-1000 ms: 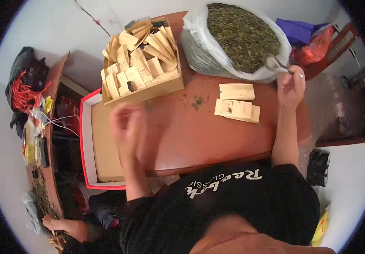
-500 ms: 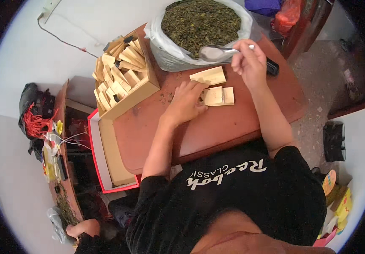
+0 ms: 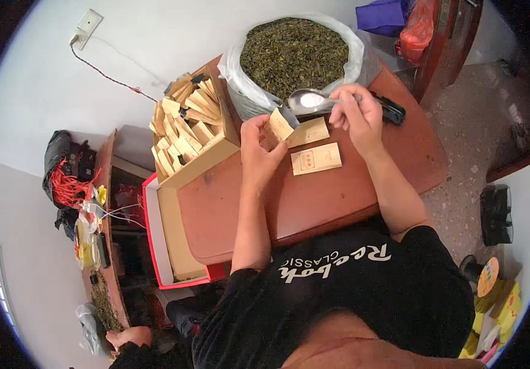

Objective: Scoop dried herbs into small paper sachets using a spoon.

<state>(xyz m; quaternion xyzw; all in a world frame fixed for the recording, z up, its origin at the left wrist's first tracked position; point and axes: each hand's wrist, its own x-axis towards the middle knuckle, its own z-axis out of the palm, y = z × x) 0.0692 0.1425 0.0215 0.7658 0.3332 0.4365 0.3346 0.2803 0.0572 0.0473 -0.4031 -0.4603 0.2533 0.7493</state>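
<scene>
My left hand (image 3: 263, 154) is closed on a small tan paper packet (image 3: 281, 125), raised a little above the table with its mouth toward the bag. In my right hand (image 3: 358, 115) is a metal spoon (image 3: 306, 102), its bowl just beyond that packet; I cannot make out any load in it. Two more tan packets lie flat on the table: one packet (image 3: 313, 131) just right of the held one, another packet (image 3: 317, 158) nearer me. Behind them stands a white plastic bag (image 3: 233, 66) full of dried, dark green leaves (image 3: 294, 52), like loose tea.
A cardboard box (image 3: 206, 157) of upright tan packets stands on the left of the reddish table (image 3: 369, 175). Below it is a red-rimmed tray (image 3: 154, 234). A black object (image 3: 391, 109) lies behind my right hand. Another person's hand (image 3: 131, 337) is at lower left.
My left hand has lifted one packet off the table and tilted it up toward the spoon. The spoon has come slightly nearer me. The view has shifted a little.
</scene>
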